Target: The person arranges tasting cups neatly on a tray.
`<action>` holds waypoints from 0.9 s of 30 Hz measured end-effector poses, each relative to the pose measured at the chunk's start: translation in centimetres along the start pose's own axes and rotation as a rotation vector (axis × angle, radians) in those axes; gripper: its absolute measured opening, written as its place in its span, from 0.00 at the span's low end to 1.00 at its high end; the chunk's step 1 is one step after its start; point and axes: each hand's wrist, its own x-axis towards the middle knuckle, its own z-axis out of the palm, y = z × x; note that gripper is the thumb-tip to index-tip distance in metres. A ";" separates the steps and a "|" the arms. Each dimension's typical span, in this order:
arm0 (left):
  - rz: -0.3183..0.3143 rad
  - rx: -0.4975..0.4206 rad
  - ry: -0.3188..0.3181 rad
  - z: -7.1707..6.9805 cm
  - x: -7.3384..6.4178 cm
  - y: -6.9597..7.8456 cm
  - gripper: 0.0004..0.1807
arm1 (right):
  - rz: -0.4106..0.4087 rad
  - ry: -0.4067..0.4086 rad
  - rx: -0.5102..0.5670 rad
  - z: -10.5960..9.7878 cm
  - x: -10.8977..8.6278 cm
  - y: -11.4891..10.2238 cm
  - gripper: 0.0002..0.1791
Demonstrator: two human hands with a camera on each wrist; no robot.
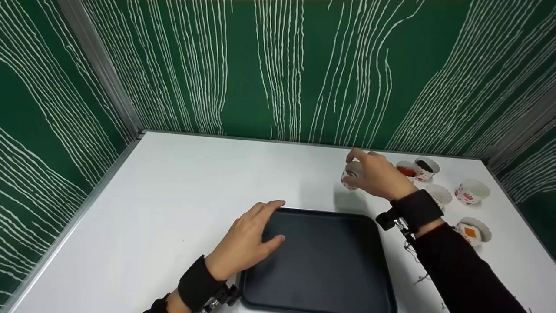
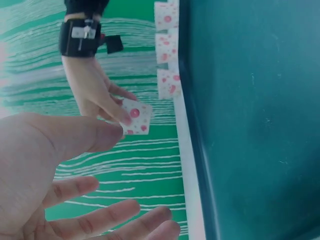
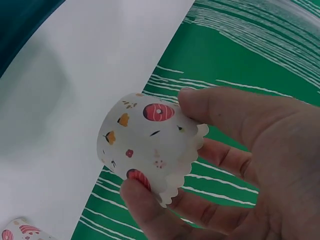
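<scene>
Green wall (image 1: 243,65) with wavy white lines, behind white desk (image 1: 173,195). Dark square-ish tray (image 1: 325,261) at near middle of desk. Dark sleeve (image 1: 464,265) on right arm. Hands: left hand (image 1: 247,239) released, fingers loosely extended, thumb apart, over tray's left side; right hand (image 1: 380,176) grasping a patterned paper cup (image 3: 137,145) between thumb and fingers. That cup is tilted, up off desk, past tray's far right corner; contents unclear. Black wristband on each wrist. Five similar cups on desk's right side: red-filled cup (image 1: 407,170) just beside dark-filled cup (image 1: 427,168) at the back, pale cup (image 1: 439,195) partly behind right wrist, another pale cup (image 1: 472,191) farther right, nearest cup (image 1: 483,234) holding white-and-orange piece (image 1: 470,232).
</scene>
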 end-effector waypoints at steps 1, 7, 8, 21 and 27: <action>-0.004 -0.003 0.008 0.0 0.1 0.0 0.38 | 0.017 0.005 0.009 0.0 -0.2 -0.2 0.20; -0.046 -0.038 0.031 -0.2 0.4 0.1 0.39 | 0.004 0.036 0.022 -0.2 -1.5 -1.6 0.21; -0.049 -0.046 0.031 -0.2 0.4 0.2 0.38 | -0.001 0.038 0.024 -0.3 -1.7 -1.8 0.22; -0.049 -0.111 0.026 -0.4 1.2 1.2 0.38 | -0.019 0.084 0.037 -1.1 -4.2 -4.4 0.21; -0.040 -0.127 0.013 -0.3 1.8 2.0 0.38 | -0.038 0.132 0.068 -1.3 -5.6 -5.0 0.20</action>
